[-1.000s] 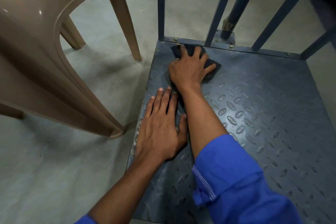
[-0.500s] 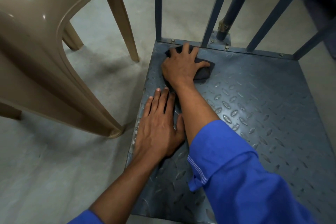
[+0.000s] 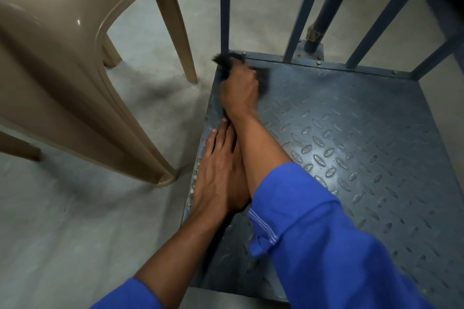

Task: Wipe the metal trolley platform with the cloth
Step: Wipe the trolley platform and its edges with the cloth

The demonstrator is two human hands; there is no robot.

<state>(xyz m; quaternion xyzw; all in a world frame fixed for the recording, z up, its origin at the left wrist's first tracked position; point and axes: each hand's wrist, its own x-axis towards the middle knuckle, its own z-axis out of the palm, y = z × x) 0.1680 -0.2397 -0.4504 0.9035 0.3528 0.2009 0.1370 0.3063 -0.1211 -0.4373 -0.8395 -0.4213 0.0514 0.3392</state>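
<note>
Two hands rest on the trolley platform (image 3: 351, 145). The right hand (image 3: 239, 90) holds the cloth (image 3: 227, 60) in a closed grip at the platform's corner, upper middle of the frame. The left hand (image 3: 218, 173) lies flat, open. Pressing hard into that corner should clean it best.

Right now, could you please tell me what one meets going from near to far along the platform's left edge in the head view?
The left hand flat on the platform → right hand → cloth in the far corner → upright bar.
</note>
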